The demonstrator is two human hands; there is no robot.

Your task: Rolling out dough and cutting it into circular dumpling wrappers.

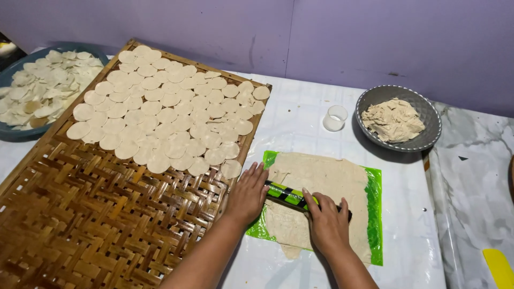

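A green-and-black roller (pixel 289 196) lies across a thin sheet of pale dough (pixel 316 182), and both hands press on it. The left hand (pixel 247 194) rests flat on the roller's left end, fingers stretched forward and unclenched, the palm bearing down rather than wrapping around. The right hand (pixel 327 225) lies over the right end the same way, fingers spread on top; neither grip closes around the roller. The roller runs slanted between the two palms, its middle showing in the gap between them.

The one dough sheet lies on one green plastic sheet (pixel 376 203), which shows along the right and left edges, on the white-covered surface (pixel 300 118).

One woven bamboo tray (pixel 96 214) sits to the left, its far half covered with many overlapping dough rounds (pixel 166 107), too many to count; its near half shows bare weave. One blue basin (pixel 21 134) at far left holds more pale rounds. One grey patterned bowl (pixel 428 134) at right holds a heap of dough scraps (pixel 393 120). One small clear cup (pixel 335 118) stands between the tray and the bowl. A yellow object (pixel 500 267) shows at the lower right corner.
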